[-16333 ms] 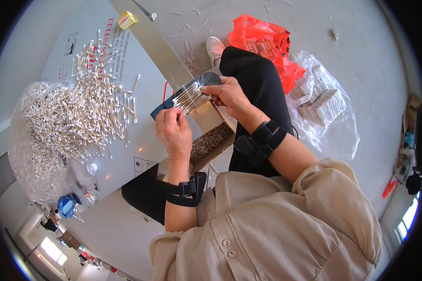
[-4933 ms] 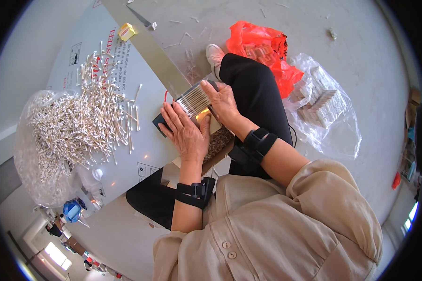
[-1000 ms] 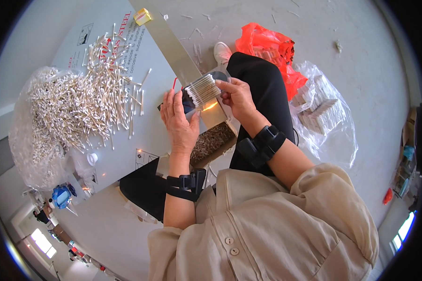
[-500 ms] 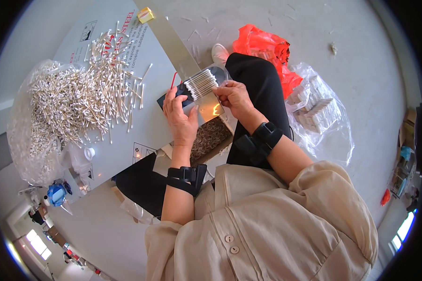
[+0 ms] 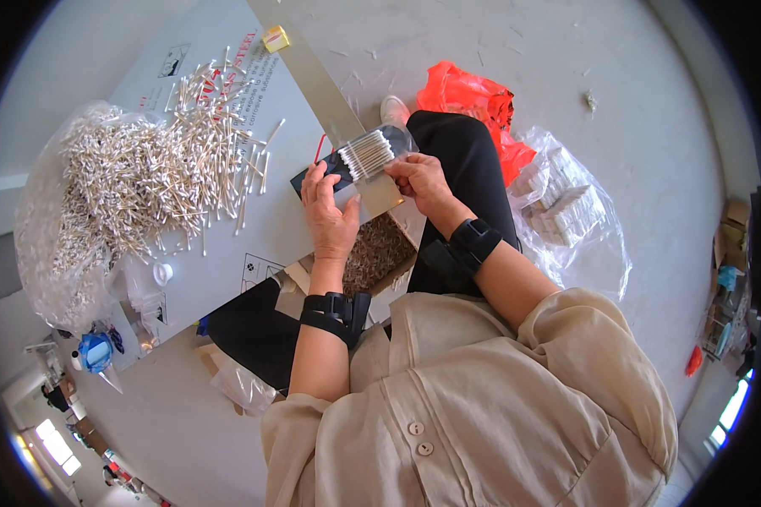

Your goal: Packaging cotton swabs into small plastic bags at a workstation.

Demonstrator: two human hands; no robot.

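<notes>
A row of cotton swabs (image 5: pixel 367 155) lies side by side on a dark plate (image 5: pixel 340 164) at the table's edge, with clear plastic film (image 5: pixel 403 140) around its right end. My left hand (image 5: pixel 331 211) rests its fingertips on the plate just left of the swabs, thumb spread apart, gripping nothing. At the right end of the row, my right hand (image 5: pixel 426 182) pinches the film's edge between thumb and fingers; the exact hold is partly hidden. Below the plate a shiny metal panel (image 5: pixel 379 198) slants down.
A large heap of loose swabs (image 5: pixel 135 177) spills from a clear bag across the table (image 5: pixel 220 228). Under the edge stands a box of brown-tipped sticks (image 5: pixel 376 258). Right of my leg lie a red bag (image 5: pixel 465 93) and a clear bag of white packs (image 5: pixel 571 215). A yellow packet (image 5: pixel 276 38) sits far off.
The view has shifted slightly, and the bright reflection on the metal panel has faded. Both hands keep nearly the same places beside the swabs.
</notes>
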